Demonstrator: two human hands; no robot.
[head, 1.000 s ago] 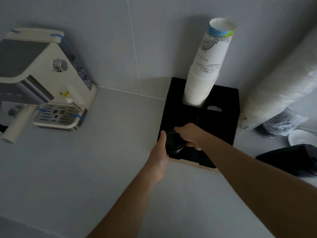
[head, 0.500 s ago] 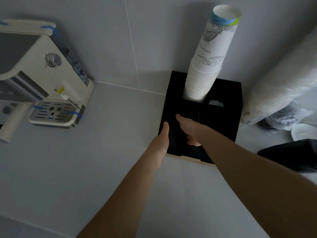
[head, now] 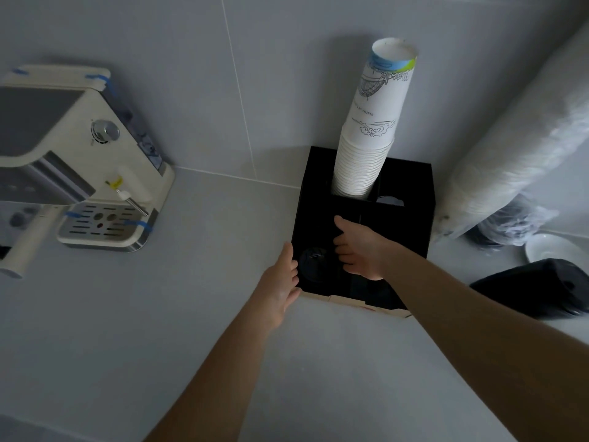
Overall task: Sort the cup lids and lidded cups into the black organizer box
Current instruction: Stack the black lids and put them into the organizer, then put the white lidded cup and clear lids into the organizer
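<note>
Grey counter, back corner: black organizer box is steadied by the flat left hand; right hand, fingers loose, holds nothing. Dark lids are judged light and slippery, best pinched by the rim.

Top cup of the paper cup stack: a short line of dark print runs down its side, upside down and too small to read; line drawings of clouds and a bridge-like shape, and a blue and green band near its upturned base.
Coffee machine: no readable lettering.
Black organizer box: no readable lettering.
</note>
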